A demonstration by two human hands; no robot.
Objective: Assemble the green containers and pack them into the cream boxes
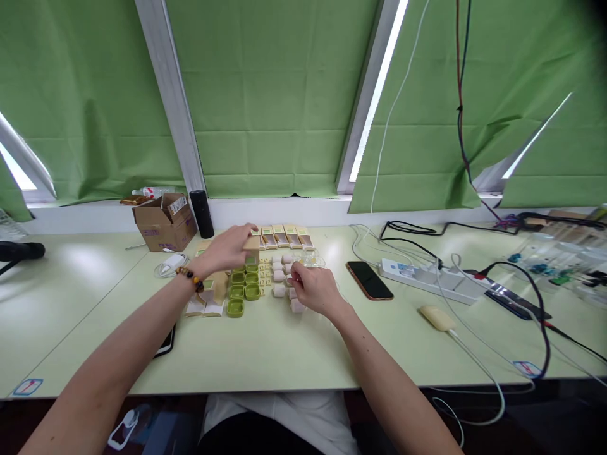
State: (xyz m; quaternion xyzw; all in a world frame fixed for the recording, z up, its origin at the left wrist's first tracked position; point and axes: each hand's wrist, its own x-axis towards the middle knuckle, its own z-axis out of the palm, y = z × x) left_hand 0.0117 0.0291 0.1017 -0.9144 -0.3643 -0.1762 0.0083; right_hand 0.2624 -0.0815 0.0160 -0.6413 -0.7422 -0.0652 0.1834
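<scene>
My left hand (pixel 226 249), with a beaded bracelet on its wrist, is closed on a small beige box-shaped piece (pixel 252 242) above the green trays. Several small square green trays (pixel 236 308) stand in two columns below that hand. Over on the right, my right hand (pixel 315 287) has its fingers curled together beside the pale pink cylinders (pixel 279 291); what they hold, if anything, is hidden. Between trays and cylinders lie tiny yellow pieces (pixel 263 275) in columns. More beige pieces (pixel 279 236) form a row behind, and others (pixel 208 297) sit under my left forearm.
A cardboard box (pixel 165 222) and a black cylinder (pixel 202 213) stand at the back left. Toward the right lie a phone (pixel 370 280), a white power strip (pixel 431 281), a cream-coloured block (pixel 437 318) with a cable, and tangled cords. A white charger (pixel 173 263) rests left.
</scene>
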